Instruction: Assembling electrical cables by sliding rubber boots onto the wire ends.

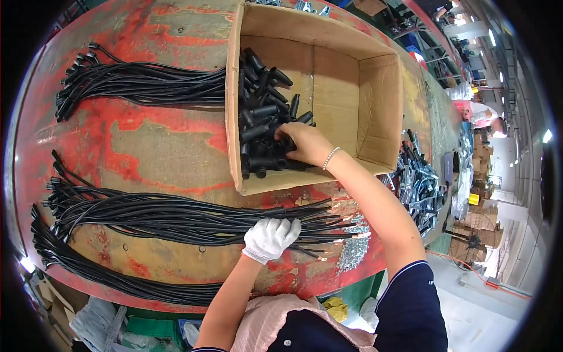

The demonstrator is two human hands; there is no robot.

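Note:
My left hand (271, 239), in a white knit glove, is closed on black cables in the middle bundle (170, 214). Their stripped copper ends and small metal terminals stick out to the right of the glove. A black sleeve (271, 212) sits around a cable just above my fingers. My bare right hand (304, 142) reaches into a cardboard box (334, 88), its fingers curled on a tapered black sleeve (287, 142). Several more such sleeves (261, 114) lie heaped along the box's left side. My fingertips are partly hidden among them.
Another cable bundle (146, 82) lies at the far left, its right end hidden by the box. A third bundle (135, 284) runs along the near edge. Small metal terminals (355, 249) and a pile of metal parts (416, 182) lie on the worn red table (170, 135).

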